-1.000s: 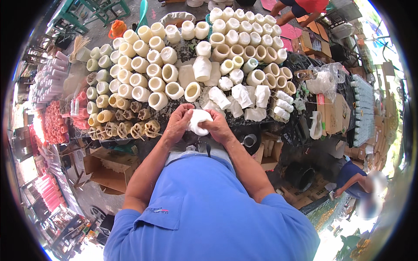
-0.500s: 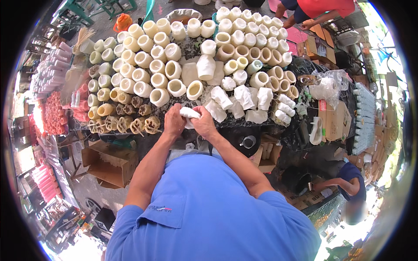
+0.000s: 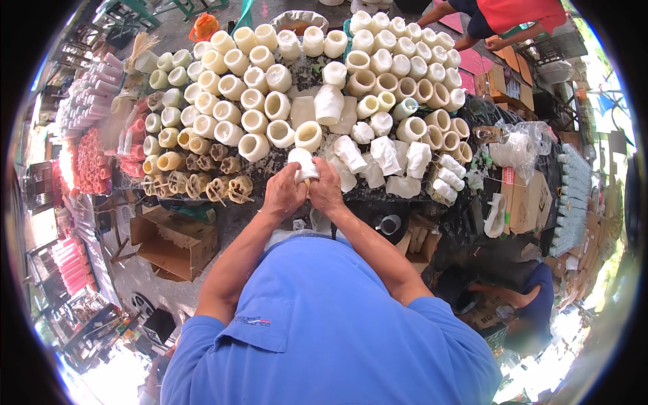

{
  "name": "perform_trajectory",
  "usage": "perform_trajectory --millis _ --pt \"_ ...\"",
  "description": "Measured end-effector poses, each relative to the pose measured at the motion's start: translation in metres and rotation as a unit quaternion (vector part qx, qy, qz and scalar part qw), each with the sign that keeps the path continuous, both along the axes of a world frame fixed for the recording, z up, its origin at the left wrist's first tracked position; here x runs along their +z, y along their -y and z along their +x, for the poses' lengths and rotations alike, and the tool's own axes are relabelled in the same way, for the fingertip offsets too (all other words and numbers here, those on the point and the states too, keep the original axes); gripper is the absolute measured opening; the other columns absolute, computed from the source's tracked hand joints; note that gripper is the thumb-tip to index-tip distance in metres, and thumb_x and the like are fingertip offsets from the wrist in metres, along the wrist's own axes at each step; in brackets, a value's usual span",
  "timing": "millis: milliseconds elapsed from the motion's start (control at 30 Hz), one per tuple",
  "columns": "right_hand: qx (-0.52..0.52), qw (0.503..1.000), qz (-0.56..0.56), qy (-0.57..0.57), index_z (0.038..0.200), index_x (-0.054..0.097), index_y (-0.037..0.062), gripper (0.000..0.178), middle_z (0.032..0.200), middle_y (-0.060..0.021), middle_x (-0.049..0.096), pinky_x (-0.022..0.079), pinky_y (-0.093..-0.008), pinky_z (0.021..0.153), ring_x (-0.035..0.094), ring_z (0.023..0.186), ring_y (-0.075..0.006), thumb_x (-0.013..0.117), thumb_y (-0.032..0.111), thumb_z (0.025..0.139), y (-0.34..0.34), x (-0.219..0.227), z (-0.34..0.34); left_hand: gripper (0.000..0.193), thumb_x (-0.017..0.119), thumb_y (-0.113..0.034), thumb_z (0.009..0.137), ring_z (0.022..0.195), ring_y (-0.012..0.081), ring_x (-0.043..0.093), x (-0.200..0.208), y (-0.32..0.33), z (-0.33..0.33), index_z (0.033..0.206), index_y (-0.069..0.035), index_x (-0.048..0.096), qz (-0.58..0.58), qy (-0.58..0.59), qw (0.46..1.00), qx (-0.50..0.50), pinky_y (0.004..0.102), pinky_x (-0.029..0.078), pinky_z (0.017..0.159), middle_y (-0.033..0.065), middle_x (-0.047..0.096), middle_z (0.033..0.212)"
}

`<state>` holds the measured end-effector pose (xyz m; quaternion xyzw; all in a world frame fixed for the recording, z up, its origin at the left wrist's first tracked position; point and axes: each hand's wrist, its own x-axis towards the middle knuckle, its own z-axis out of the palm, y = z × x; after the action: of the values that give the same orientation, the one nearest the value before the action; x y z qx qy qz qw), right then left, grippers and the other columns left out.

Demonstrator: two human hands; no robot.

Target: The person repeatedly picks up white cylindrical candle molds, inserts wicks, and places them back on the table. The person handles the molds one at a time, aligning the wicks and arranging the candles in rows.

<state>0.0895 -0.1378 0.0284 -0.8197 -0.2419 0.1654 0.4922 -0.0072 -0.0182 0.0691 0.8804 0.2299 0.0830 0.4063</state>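
My left hand (image 3: 283, 192) and my right hand (image 3: 327, 186) meet at the table's near edge, fingers closed round a soft-looking white wax piece (image 3: 302, 160). Its rounded end points away from me, above the thumbs. Just beyond it stands a hollow cream candle shell (image 3: 308, 136). To the right of my right hand lie several crumpled white wax lumps (image 3: 385, 156). A tall white wax form (image 3: 329, 104) stands farther back among flat pale sheets (image 3: 302, 113).
Rows of cream candle shells (image 3: 231, 88) fill the dark table, with brownish flower-shaped ones (image 3: 217, 190) near left. Pink candles (image 3: 91, 152) stand far left. A cardboard box (image 3: 174, 243) is on the floor. A person in red (image 3: 523, 15) is far right, another person (image 3: 540, 290) lower right.
The white wax piece has turned from lying crosswise to pointing away from me. Both hands have come closer together around its near end. The person at lower right has bent over.
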Motion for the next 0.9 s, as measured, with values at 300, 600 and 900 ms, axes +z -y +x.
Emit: perform_trajectory --millis 300,600,900 --pt "0.059 0.878 0.222 -0.421 0.135 0.064 0.0008 0.031 0.113 -0.0061 0.075 0.061 -0.0291 0.079 0.072 0.095 -0.0127 0.061 0.004 0.104 0.024 0.076 0.016 0.093 0.075 -0.052 0.094 0.140 0.0339 0.056 0.024 -0.018 -0.022 0.161 -0.003 0.033 -0.777 0.197 0.580 0.143 0.0516 0.050 0.113 0.0233 0.052 0.156" --pt "0.205 0.972 -0.029 -0.113 0.140 0.058 0.0005 0.051 0.117 -0.0188 0.071 0.054 -0.0429 0.099 0.068 0.108 -0.0328 0.075 0.017 0.094 0.012 0.102 0.066 0.058 0.090 -0.012 0.086 0.104 0.0201 0.072 0.044 -0.042 0.011 0.133 0.001 0.058 -0.405 0.155 0.848 0.306 0.0376 0.061 0.089 0.0110 0.073 0.114" --pt "0.368 0.902 -0.031 0.223 0.165 0.025 -0.0072 0.093 0.174 -0.0320 0.017 0.010 -0.0589 0.132 0.017 0.163 -0.0453 0.065 0.048 0.101 -0.010 0.066 -0.006 0.037 0.079 -0.023 0.101 0.103 0.0158 0.068 0.015 -0.008 -0.011 0.126 -0.002 0.062 -0.441 0.202 0.793 0.369 0.0321 0.057 0.089 0.0067 0.072 0.116"
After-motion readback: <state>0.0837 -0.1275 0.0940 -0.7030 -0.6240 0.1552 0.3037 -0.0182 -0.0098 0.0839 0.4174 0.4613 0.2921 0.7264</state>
